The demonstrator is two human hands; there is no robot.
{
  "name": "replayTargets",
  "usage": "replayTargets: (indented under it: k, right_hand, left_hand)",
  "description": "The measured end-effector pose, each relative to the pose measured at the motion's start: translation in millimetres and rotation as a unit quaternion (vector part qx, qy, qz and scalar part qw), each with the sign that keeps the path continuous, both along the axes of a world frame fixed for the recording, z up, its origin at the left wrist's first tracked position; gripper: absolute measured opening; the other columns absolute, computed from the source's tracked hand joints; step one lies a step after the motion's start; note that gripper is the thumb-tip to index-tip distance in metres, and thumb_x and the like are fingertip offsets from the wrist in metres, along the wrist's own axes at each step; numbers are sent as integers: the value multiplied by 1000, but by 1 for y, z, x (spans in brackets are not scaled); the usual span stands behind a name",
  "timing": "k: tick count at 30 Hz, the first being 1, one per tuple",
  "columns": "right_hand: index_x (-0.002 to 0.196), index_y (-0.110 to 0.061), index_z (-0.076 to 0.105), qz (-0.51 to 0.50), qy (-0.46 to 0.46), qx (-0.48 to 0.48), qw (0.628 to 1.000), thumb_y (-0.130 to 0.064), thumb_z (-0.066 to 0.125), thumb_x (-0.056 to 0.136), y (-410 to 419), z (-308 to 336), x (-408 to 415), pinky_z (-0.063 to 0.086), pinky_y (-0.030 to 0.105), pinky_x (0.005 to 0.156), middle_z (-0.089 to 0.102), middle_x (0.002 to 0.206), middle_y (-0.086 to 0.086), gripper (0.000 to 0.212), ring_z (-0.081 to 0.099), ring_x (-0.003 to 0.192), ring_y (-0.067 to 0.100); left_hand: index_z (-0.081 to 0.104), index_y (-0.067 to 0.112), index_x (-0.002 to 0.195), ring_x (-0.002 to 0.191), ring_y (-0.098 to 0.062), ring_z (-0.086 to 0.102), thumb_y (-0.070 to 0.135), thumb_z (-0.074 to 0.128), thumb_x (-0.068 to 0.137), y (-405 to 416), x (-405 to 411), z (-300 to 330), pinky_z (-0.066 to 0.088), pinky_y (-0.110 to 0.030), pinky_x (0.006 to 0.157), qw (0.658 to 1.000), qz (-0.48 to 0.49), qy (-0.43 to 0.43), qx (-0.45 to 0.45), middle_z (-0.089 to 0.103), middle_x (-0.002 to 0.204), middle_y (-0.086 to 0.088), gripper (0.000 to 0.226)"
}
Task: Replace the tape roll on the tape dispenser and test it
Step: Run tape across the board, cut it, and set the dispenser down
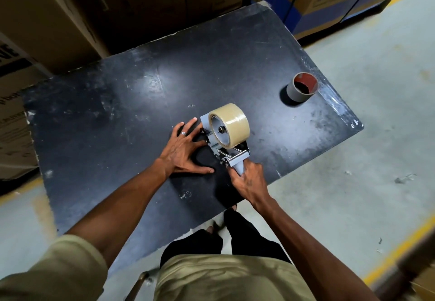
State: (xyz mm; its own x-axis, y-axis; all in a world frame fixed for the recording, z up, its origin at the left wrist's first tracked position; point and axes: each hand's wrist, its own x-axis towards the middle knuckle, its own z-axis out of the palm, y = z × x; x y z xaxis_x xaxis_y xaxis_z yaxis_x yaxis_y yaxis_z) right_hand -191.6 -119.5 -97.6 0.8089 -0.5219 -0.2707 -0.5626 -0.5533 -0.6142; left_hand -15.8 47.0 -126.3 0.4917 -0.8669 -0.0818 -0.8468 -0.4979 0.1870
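the black table [117,117] carries everything; landmark = the tape dispenser [226,150], lying near the table's front edge w/ a full tape roll [231,124] already seated on its hub. boxes [58,18] stacked behind the table, well beyond the dispenser. empty core [302,89] stands upright far to the dispenser's right, well apart, near the table's right edge.

left hand [186,150] is just left of the dispenser, fingers spread, palm flat on the tabletop, fingertips near or touching the frame — can't tell which. right hand [249,180] sits at the dispenser's near end, fingers curled round the handle.

risks, as i judge them:
- dispenser sits close to the front edge; a hard pull could drag it off.
- can't tell if the tape end is threaded thru the roller yet; if fed sticky side wrong it'll jam or fold on itself.
- cutter blade prob. near the roller end, right by the left fingers; a slip could nick them.
- roll not fully pushed home could wobble off during the test.

writing: only bits of dark print on the boxes at far left of the dispenser, too cut off & blurred to read. no brand visible on roll or dispenser.
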Motion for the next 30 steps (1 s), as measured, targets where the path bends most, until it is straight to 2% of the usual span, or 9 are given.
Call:
replayTargets:
  k: [3, 8, 10, 15, 21, 27, 30]
  right_hand:
    - [101, -2, 67, 10, 6, 1, 1000, -35, 64, 89, -1, 0, -2, 45, 28, 68, 73, 92, 20, 36, 68, 81, 37]
    - [101, 1, 66, 22, 20, -1, 1000, -33, 65, 90, -2, 4, -3, 56, 37, 73, 73, 93, 21, 36, 68, 80, 36]
    - [100, 1, 66, 25, 19, -3, 1000, -32, 65, 90, -2, 5, -4, 55, 37, 71, 73, 92, 21, 34, 68, 79, 36]
    - [93, 2, 65, 32, 27, -9, 999, -27, 66, 92, -4, 6, -10, 42, 30, 63, 72, 87, 22, 29, 66, 74, 37]
    - [93, 4, 65, 45, 33, -18, 998, -29, 65, 90, -5, 3, -13, 54, 45, 71, 72, 91, 27, 33, 66, 80, 45]
    - [93, 2, 64, 61, 36, -25, 997, -33, 61, 91, -7, 1, -15, 53, 46, 71, 71, 90, 26, 35, 65, 80, 46]
    - [92, 0, 64, 89, 39, -55, 994, -42, 48, 84, -8, -4, -19, 48, 43, 69, 70, 89, 25, 45, 63, 81, 48]
  left_hand:
    - [66, 38, 129, 156, -30, 6, 102, 41, 59, -1, 0, -1, 10, -58, 122, 1000, 3, 1, -7, 30, 161, -4, 98]
    - [64, 37, 132, 157, -29, 3, 102, 39, 58, -1, -1, -1, 7, -66, 119, 1000, 5, 0, 0, 23, 166, -2, 101]
    - [62, 38, 134, 157, -29, 2, 102, 37, 59, -2, -1, 0, 6, -69, 117, 1000, 5, -8, 16, 21, 167, -3, 102]
    - [55, 41, 140, 157, -29, 1, 103, 33, 59, -4, -1, -2, 1, -78, 111, 999, 3, -28, 43, 18, 168, 0, 104]
    - [53, 41, 141, 157, -32, 7, 100, 36, 62, -5, -1, -1, 3, -82, 107, 998, -5, -40, 37, 18, 168, -2, 101]
    - [48, 41, 145, 157, -33, 5, 98, 38, 63, -5, -2, 0, 3, -82, 107, 999, -4, -35, 36, 13, 170, -1, 100]
    - [44, 44, 147, 157, -31, 2, 99, 36, 63, -6, -3, 0, 2, -81, 108, 998, 1, -33, 46, 1, 171, 0, 100]
